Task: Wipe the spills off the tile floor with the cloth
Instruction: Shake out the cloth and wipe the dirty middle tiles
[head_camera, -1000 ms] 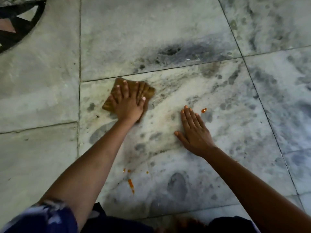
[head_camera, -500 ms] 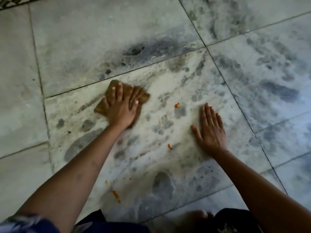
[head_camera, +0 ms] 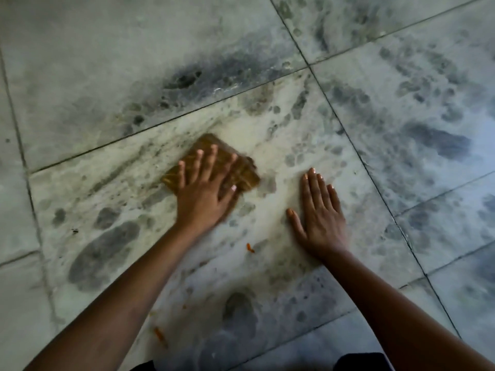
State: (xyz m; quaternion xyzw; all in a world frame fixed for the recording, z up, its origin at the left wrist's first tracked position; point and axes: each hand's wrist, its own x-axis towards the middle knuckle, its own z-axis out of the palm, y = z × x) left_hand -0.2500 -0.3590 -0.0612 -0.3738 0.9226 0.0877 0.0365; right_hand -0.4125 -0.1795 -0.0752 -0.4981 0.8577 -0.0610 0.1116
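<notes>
A folded brown cloth [head_camera: 206,147] lies on the grey marbled tile floor [head_camera: 107,62] near the middle of the view. My left hand [head_camera: 205,187] presses flat on the cloth with fingers spread and straight. My right hand [head_camera: 318,212] rests flat on the bare tile to the right of the cloth, a short gap apart from it. A small orange spill spot [head_camera: 250,248] sits on the tile between my two forearms. More orange smears [head_camera: 159,334] lie lower left, beside my left forearm.
Dark grout lines [head_camera: 348,135] cross the floor between large tiles with dark grey blotches. A dark piece of my clothing [head_camera: 361,362] shows at the bottom edge.
My left hand has slid the cloth to the right, over the spot where an orange drop lay. The right hand stays planted on the tile.
</notes>
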